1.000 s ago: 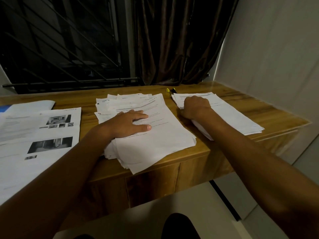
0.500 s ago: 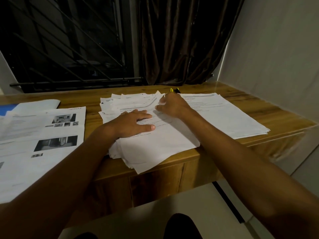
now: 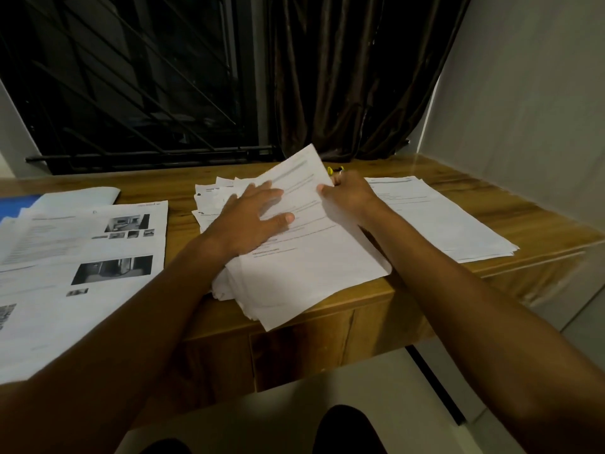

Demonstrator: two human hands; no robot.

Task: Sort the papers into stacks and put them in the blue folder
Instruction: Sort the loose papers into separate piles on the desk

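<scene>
The left hand (image 3: 252, 221) lies flat on the middle pile (image 3: 311, 276) of loose white papers, its fingers (image 3: 273, 192) straight and spread, pressing the sheets down. The right hand (image 3: 350, 198) pinches the right edge of the top sheet (image 3: 294, 178) between the thumb and the fingers curled behind it. The far end of that sheet is raised off the pile and tilts up toward the curtain (image 3: 343, 77). The pile is untidy, and its near corner hangs over the front edge of the wooden counter (image 3: 540, 224).

Just to the right of the pile lies the right stack (image 3: 442, 221), flat and fairly even, partly under the right forearm. On the left side of the counter, apart from the pile, lie printed pages (image 3: 98, 250) with dark photos on them. The blue folder (image 3: 16, 203) shows only as a strip at the far left edge, mostly covered by those pages. A small yellow object (image 3: 334, 170) peeks out just behind the right hand.
</scene>
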